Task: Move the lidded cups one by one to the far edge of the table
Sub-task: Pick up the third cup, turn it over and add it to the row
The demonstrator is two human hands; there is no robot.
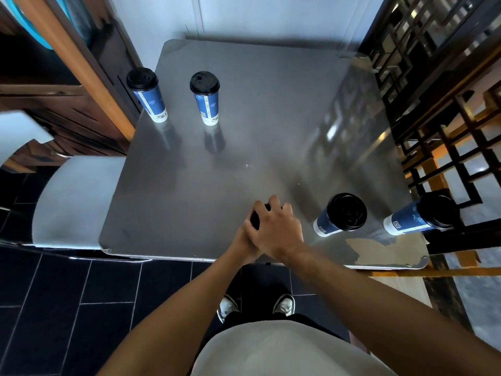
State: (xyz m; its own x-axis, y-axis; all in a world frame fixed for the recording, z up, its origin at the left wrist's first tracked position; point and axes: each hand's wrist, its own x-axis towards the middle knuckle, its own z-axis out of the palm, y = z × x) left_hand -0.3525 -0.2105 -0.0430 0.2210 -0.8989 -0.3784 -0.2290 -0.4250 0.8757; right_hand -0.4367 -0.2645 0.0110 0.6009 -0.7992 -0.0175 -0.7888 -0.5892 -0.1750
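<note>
step: lift near cup (257,217) | right hand (279,229) wrapped over its lid | left hand (245,240) gripping its side, mostly hidden | advice: raise straight, keep upright, set beside far cups (204,97)

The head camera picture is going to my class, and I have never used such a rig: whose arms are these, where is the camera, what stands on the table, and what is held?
There is no machine here. A camera worn on a person's head looks forward and down, so the two bare arms are the wearer's own.

On the shiny grey metal table stand four tall blue paper cups with black lids: two towards the far left and two at the near right.

The right hand curls over a black-lidded object, probably a fifth cup; it is mostly hidden. The left hand is tucked beneath the right, so its grip cannot be judged.
</note>
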